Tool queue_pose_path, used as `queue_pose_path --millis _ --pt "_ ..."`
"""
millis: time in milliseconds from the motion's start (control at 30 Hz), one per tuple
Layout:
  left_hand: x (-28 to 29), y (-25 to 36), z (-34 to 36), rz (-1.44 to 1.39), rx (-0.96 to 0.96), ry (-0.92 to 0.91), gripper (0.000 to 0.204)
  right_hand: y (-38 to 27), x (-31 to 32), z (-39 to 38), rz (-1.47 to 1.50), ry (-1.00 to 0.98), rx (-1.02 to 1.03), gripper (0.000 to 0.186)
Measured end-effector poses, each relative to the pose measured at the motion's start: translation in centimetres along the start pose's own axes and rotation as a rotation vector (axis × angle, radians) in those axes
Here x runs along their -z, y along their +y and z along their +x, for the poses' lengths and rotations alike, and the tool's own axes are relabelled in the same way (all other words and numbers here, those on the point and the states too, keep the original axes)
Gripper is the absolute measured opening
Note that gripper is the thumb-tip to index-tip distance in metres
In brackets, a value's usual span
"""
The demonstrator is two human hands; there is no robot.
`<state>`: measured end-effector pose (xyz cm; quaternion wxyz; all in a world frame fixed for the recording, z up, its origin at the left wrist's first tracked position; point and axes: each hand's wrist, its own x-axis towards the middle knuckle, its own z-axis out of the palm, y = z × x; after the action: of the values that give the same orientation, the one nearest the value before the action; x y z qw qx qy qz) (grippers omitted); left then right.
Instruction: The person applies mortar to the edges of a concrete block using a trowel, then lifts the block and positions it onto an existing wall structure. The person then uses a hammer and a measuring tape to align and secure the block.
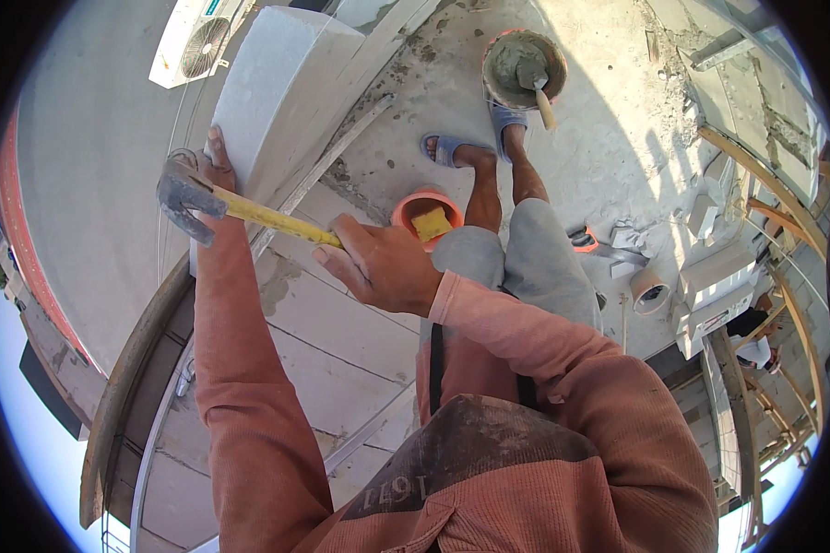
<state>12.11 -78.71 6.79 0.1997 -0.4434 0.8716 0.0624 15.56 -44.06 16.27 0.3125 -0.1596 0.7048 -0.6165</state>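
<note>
The right hand (pixel 385 264) is closing in a full fist around the yellow handle of a grey steel claw hammer (pixel 214 205), gripping it near the butt end so the shaft is running up and to the left, with the dark head sitting just beside the left hand (pixel 216 169). The left hand is pressing flat, fingers spread open, against the near face of a large pale grey lightweight concrete block (pixel 281 97); it is gripping nothing, only bracing the block's lower edge. The block is standing tilted on top of a course of similar grey blocks (pixel 341 341) with mortar lines between them. Both forearms are wearing faded salmon-pink ribbed sleeves. Just beyond the right hand, a small orange plastic bowl holding a yellow sponge (pixel 431 221) is resting on the concrete floor (pixel 609 138), close to the person's feet in blue sandals (pixel 444 147). Further off, a round bucket of wet grey mortar (pixel 523 66) is standing on the floor with a wooden-handled trowel (pixel 537 85) lying in it. A white air-conditioner outdoor unit (pixel 194 41) is showing at the upper left.
</note>
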Motion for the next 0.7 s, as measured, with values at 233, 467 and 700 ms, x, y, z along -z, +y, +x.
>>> queue_pose_path --millis 233,467,700 --pt "-0.9 0.1 1.0 -0.038 0.087 0.024 0.102 3.1 1.3 7.8 -0.308 -0.042 -0.179 0.037" --pt "-0.4 -5.1 4.0 0.04 0.092 0.088 0.098 2.5 2.9 1.9 -0.027 -0.093 -0.077 0.041" --pt "-0.4 1.3 0.2 0.134 0.195 0.276 0.102 11.7 12.6 -13.9 0.013 0.104 -0.404 0.045"
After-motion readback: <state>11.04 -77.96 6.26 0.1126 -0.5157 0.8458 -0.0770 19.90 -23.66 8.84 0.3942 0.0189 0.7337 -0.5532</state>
